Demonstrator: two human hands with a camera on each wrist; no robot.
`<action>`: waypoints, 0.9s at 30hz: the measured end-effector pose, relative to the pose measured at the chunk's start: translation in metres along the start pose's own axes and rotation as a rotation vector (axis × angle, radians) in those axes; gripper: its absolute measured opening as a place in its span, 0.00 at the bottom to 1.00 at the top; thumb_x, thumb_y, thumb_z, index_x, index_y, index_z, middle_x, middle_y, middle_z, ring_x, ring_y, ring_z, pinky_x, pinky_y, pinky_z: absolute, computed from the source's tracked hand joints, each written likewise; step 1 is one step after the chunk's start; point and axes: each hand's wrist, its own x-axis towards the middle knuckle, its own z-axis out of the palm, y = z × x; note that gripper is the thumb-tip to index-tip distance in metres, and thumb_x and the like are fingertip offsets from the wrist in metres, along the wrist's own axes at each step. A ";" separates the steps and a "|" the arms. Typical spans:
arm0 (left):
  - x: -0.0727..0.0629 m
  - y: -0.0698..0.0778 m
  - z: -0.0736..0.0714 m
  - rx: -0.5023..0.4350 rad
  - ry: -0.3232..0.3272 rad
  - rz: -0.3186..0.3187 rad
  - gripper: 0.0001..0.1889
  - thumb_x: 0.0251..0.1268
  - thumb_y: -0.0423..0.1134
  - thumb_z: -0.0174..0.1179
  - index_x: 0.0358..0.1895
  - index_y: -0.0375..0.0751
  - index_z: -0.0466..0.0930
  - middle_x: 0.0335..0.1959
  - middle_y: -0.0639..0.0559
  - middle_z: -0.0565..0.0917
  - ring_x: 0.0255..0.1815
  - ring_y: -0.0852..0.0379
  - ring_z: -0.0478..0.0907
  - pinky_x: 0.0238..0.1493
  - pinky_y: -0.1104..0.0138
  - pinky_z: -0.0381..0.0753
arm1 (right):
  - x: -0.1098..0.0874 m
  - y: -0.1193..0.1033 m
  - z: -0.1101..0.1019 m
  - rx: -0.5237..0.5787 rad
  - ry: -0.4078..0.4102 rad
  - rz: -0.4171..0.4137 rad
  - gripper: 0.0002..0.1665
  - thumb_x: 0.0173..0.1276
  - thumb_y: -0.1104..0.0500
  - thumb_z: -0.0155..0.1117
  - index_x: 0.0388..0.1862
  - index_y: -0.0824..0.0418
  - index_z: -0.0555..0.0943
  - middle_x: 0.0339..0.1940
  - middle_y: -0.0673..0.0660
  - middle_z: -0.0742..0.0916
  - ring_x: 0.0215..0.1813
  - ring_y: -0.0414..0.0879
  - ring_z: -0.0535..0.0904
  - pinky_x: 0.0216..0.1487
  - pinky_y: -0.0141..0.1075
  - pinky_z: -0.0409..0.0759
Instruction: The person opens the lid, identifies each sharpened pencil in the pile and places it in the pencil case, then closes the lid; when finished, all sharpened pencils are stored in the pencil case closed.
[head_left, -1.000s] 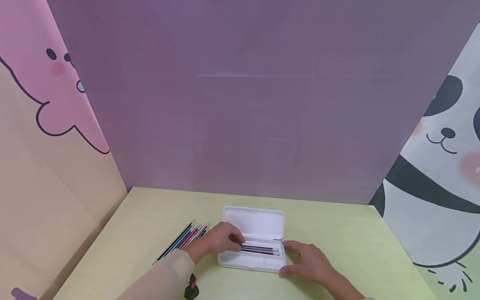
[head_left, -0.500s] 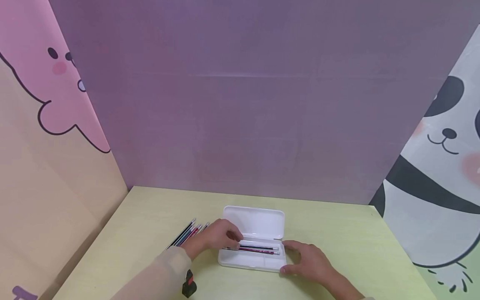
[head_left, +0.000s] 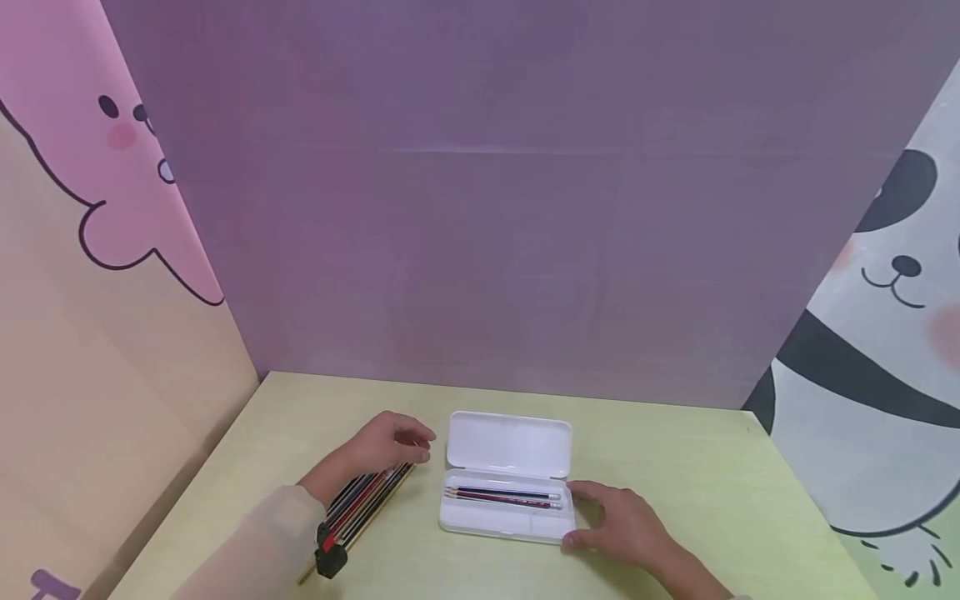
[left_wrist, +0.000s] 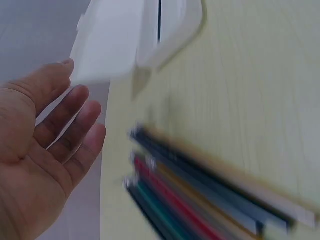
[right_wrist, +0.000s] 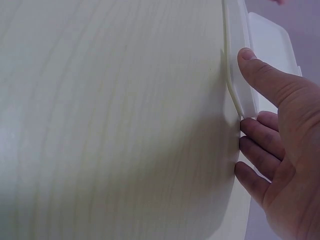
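Now | left hand (head_left: 381, 443): near pencils (head_left: 365, 505), fingers loosely spread | right hand (head_left: 621, 525): thumb and fingers gripping white case (head_left: 483, 522)

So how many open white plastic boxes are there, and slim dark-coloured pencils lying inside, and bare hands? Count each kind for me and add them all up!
Open white plastic box: 1
Slim dark-coloured pencils inside it: 2
Bare hands, one left hand and one right hand: 2
Total: 5
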 end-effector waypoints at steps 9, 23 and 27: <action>-0.038 -0.038 -0.041 -0.053 -0.011 -0.075 0.19 0.70 0.35 0.66 0.60 0.31 0.81 0.48 0.42 0.85 0.45 0.53 0.82 0.43 0.61 0.83 | -0.002 -0.001 -0.003 -0.004 -0.008 -0.004 0.47 0.37 0.36 0.87 0.60 0.48 0.84 0.54 0.51 0.89 0.52 0.50 0.83 0.52 0.48 0.79; -0.063 -0.069 -0.051 -0.185 -0.034 -0.134 0.21 0.70 0.33 0.64 0.62 0.27 0.78 0.54 0.32 0.84 0.48 0.48 0.85 0.48 0.58 0.85 | -0.002 0.001 -0.002 0.004 -0.009 -0.009 0.47 0.38 0.36 0.87 0.61 0.47 0.84 0.54 0.51 0.89 0.54 0.51 0.84 0.54 0.48 0.79; -0.064 -0.074 -0.049 -0.212 -0.030 -0.127 0.20 0.68 0.30 0.65 0.61 0.25 0.78 0.55 0.30 0.84 0.50 0.46 0.86 0.50 0.59 0.86 | -0.002 0.002 -0.001 0.004 -0.008 -0.012 0.47 0.38 0.36 0.87 0.61 0.47 0.84 0.54 0.51 0.90 0.53 0.50 0.84 0.53 0.48 0.79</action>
